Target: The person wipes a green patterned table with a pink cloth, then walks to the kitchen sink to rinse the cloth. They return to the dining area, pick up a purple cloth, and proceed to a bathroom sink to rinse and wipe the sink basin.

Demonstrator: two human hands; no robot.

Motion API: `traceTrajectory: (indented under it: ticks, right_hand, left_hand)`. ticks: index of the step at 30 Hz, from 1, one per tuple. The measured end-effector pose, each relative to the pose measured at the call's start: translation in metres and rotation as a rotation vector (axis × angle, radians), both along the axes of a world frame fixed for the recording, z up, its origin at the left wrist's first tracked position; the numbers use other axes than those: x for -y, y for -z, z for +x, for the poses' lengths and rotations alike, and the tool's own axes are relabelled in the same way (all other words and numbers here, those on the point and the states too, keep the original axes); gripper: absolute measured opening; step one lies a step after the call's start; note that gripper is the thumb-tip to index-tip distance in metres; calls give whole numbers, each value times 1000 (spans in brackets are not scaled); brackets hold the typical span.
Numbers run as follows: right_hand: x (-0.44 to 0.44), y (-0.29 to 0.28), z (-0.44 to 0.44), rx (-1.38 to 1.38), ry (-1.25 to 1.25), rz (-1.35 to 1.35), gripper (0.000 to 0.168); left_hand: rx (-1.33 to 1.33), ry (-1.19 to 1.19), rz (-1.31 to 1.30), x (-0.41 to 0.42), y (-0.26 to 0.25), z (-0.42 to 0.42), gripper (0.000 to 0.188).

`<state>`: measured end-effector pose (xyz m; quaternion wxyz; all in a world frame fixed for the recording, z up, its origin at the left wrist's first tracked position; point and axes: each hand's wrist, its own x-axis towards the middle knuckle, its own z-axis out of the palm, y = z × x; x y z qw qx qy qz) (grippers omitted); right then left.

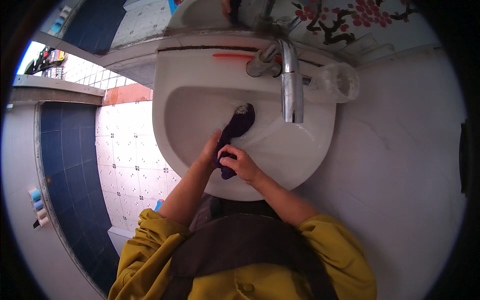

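A long, bunched dark purple cloth (240,123) hangs over the near side of a white ceramic washbasin (300,150), its far end down in the bowl with whitish foam or water on it. My left hand (210,150) grips the cloth from the left, most of its fingers hidden behind the fabric. With bent thumb and fingers, my right hand (240,163) pinches the near part from the right. A short end of cloth droops below both hands, over the basin's front rim.
A chrome faucet (292,93) reaches over the bowl's right side, beside a valve fitting (262,63). Behind it lies a thin red stick (232,55). A clear plastic cup (339,84) stands at the back right corner. A mirror (210,18) rises behind; a wall (397,150) borders the right.
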<state>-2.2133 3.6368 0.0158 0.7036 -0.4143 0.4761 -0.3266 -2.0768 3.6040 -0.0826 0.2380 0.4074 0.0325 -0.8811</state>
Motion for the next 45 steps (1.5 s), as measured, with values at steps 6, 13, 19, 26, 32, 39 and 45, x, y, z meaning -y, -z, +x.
traceTrajectory:
  ticks: [6,13,19,26,32,39,45]
  right_hand:
    - [11,86,-39,-716,270,-236,17]
    - [15,106,-112,-993,412,-195,26]
    - [5,131,-91,-1332,-22,-460,51]
    - [28,115,-83,-1234,-333,-401,38]
    - [0,139,-60,-933,-189,-203,35]
    - [-2,79,-49,-95,65,258,37]
    - [21,86,-98,-654,324,41,40]
  left_hand:
    - [298,3,-140,-7,-35,-59,26]
    - [521,101,-248,-4,-36,-62,48]
    - [623,116,-117,-15,-22,-39,58]
    - [626,54,-81,-20,-14,-23,59]
    - [524,32,-66,-15,-20,-28,54]
    - [353,-99,-189,3,6,-34,39]
    - [600,85,-217,7,-15,-47,47]
